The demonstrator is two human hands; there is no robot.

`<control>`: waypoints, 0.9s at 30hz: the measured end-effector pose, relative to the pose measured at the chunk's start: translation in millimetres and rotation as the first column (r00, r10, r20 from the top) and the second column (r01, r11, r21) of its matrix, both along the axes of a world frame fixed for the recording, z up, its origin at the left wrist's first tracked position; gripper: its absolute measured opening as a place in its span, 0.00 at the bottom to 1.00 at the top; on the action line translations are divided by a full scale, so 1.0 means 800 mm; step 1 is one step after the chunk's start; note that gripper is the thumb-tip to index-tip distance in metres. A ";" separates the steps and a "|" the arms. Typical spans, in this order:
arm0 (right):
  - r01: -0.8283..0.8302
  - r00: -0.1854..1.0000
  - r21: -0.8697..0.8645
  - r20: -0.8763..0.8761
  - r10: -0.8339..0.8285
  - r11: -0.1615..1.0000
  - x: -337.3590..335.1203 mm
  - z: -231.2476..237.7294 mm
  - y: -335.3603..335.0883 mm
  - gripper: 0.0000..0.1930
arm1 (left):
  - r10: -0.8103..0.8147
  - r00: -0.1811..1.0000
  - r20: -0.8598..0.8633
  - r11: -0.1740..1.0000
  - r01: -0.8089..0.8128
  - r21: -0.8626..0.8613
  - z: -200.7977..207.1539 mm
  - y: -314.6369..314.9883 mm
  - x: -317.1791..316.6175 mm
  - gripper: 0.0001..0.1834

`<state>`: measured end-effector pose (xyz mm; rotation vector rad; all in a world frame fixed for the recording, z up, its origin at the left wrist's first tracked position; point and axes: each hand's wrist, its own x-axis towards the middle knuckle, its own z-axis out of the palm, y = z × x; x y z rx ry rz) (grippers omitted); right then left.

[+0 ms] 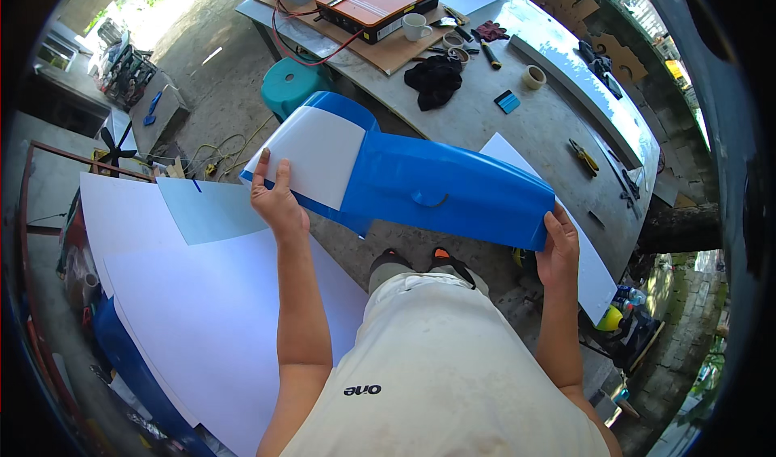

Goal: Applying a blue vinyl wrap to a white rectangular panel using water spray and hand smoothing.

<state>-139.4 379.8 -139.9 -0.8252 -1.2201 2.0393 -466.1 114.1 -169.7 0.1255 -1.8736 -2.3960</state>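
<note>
Stretched between my hands is a sheet of glossy blue vinyl film point(461, 186), with a white backing panel point(317, 154) at its left part. My left hand point(279, 202) grips the lower left edge, fingers lying over the white panel and the thumb side underneath out of sight. At the far right end, my right hand point(558, 243) pinches the film's corner between thumb and fingers. The film's left end curls upward in a blue roll. A dark curved mark or crease shows near the middle of the blue part.
Ahead stands a worktable point(477, 109) bearing an orange box point(378, 4), a white mug point(416, 27), a black cloth point(434, 81), a blue squeegee point(507, 101), tape point(533, 76) and pliers point(584, 157). A teal stool point(293, 87) stands beside it. Large white sheets point(210, 311) lie at my left.
</note>
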 end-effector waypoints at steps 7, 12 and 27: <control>0.014 1.000 0.013 0.025 -0.015 1.000 0.005 -0.001 -0.004 0.20 | -0.025 1.000 -0.016 0.996 0.026 0.085 0.002 0.002 -0.004 0.27; 0.033 0.999 -0.002 0.026 -0.033 0.999 0.005 -0.003 -0.003 0.19 | -0.056 0.997 -0.043 0.998 0.058 0.036 0.018 0.001 -0.008 0.30; -0.016 0.988 -0.144 -0.153 -0.007 0.990 0.011 -0.059 0.001 0.16 | -0.070 0.967 -0.246 0.996 0.080 0.031 0.100 -0.010 -0.033 0.31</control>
